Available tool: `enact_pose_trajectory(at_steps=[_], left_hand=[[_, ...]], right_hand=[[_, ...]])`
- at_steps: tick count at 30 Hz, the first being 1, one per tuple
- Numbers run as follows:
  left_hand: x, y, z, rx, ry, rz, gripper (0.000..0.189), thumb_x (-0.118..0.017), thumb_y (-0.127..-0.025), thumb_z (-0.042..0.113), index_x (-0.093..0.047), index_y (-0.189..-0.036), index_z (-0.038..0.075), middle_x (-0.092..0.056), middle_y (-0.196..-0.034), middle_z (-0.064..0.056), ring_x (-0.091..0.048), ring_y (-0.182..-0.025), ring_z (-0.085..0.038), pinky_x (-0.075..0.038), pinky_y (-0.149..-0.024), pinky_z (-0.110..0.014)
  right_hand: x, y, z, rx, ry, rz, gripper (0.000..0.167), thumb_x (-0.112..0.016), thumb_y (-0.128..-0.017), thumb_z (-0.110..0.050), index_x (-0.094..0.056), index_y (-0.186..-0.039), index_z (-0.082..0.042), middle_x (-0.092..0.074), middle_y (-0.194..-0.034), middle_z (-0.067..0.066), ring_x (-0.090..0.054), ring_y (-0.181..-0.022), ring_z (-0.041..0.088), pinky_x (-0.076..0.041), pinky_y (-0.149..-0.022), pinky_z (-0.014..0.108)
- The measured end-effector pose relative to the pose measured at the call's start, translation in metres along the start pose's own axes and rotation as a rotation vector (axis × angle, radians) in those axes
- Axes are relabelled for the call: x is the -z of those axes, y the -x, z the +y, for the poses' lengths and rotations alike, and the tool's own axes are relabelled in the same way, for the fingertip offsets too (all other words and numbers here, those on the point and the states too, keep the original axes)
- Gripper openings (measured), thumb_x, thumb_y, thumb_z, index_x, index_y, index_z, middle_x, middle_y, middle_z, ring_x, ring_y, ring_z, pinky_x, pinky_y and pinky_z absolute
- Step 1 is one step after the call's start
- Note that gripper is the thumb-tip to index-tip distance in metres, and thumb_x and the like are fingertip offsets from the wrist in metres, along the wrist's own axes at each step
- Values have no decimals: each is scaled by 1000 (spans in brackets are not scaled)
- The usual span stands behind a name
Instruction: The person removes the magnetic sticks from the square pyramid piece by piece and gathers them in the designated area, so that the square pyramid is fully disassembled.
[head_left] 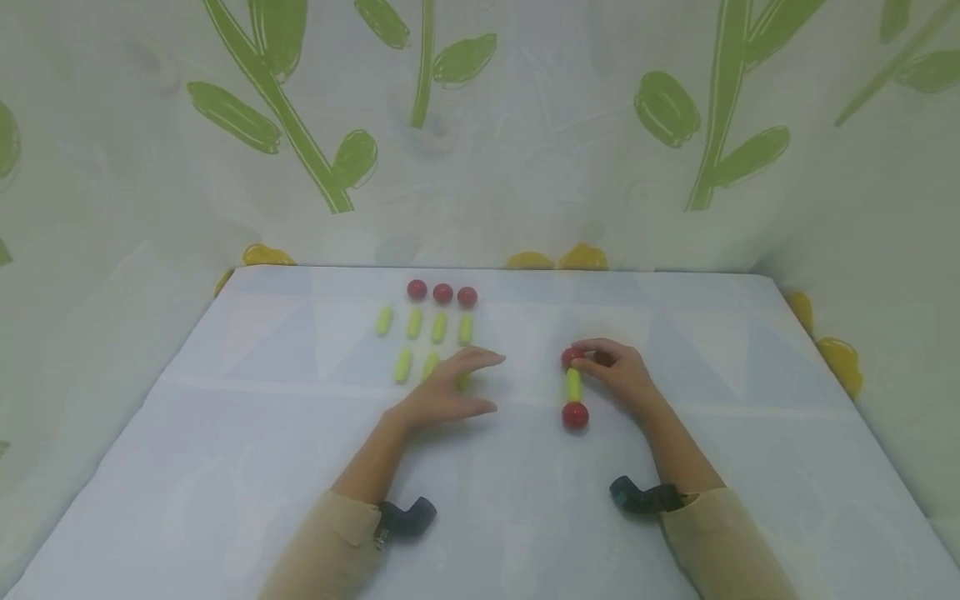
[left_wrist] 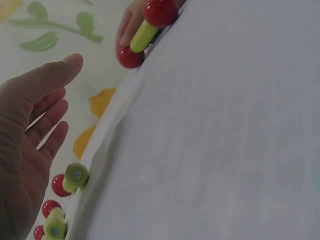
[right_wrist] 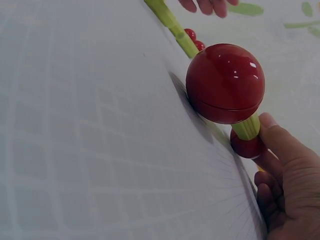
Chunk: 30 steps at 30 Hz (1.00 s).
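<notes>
On the right of the head view, a yellow-green rod [head_left: 573,387] joins two shiny red balls into a dumbbell shape lying on the table. The thumb and forefinger of my right hand [head_left: 628,377] pinch the far red ball [head_left: 569,358]. The near red ball [head_left: 575,416] stands free of the fingers and looms large in the right wrist view [right_wrist: 225,82]. My left hand [head_left: 441,395] is spread with thumb and fingers apart, holding nothing. It hovers at the loose rods, partly covering some yellow-green rods [head_left: 431,365].
Three red balls [head_left: 442,293] line up at the back of the white table [head_left: 487,517]. Before them lie two rows of yellow-green rods [head_left: 439,327]. A pale wall cloth [head_left: 540,167] with green leaf prints rises behind the table.
</notes>
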<state>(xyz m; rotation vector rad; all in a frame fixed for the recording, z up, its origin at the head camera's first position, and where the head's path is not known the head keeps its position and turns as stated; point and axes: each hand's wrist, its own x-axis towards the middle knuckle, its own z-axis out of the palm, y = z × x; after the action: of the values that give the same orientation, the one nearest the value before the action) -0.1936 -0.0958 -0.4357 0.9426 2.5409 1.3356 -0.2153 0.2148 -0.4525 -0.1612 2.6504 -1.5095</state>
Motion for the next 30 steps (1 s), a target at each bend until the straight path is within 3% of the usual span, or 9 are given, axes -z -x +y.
enact_pose_trajectory(at_steps=[10,14,18,21,25,30], left_hand=[[-38,-25,19,-43,53,-126,58,-73,-83,26,-50,-136,20,-51,-130,8,-50,-117,-10,-46,-96,-26],[-55,-35,23,-137,38,-147,53,-74,-82,22,-55,-131,16,-55,-121,3,-52,-108,-8,-46,-92,-21],[-70,-40,28,-213,-50,-126,50,-78,-78,24,-61,-124,16,-53,-114,3,-49,-103,-6,-44,-90,-17],[-79,-41,28,-226,-127,-89,50,-80,-74,29,-63,-120,19,-51,-113,6,-47,-102,-5,-43,-88,-15],[-89,-42,26,-240,-140,-34,49,-81,-72,32,-64,-117,20,-50,-112,6,-47,-102,-4,-43,-87,-14],[-96,-44,29,-226,-125,22,44,-80,-74,32,-63,-113,19,-51,-108,4,-50,-98,-5,-45,-82,-11]], right_hand=[[0,0,1,16,31,5,45,-69,-81,-49,-65,-115,-20,-64,-116,1,-56,-101,20,-48,-91,39],[0,-1,1,69,21,11,42,-69,-81,-46,-66,-113,-19,-66,-114,1,-58,-98,19,-49,-88,32],[-1,-2,0,113,-4,23,36,-71,-82,-40,-68,-110,-18,-68,-110,0,-59,-96,17,-48,-83,23],[-3,-2,-1,117,-12,26,35,-72,-82,-38,-68,-109,-17,-68,-110,1,-59,-96,17,-48,-83,26],[-3,-2,-1,105,0,33,36,-72,-82,-40,-67,-109,-18,-68,-111,0,-59,-97,16,-47,-86,32],[-1,0,2,100,32,59,36,-71,-82,-40,-66,-109,-16,-67,-109,2,-58,-92,17,-47,-81,29]])
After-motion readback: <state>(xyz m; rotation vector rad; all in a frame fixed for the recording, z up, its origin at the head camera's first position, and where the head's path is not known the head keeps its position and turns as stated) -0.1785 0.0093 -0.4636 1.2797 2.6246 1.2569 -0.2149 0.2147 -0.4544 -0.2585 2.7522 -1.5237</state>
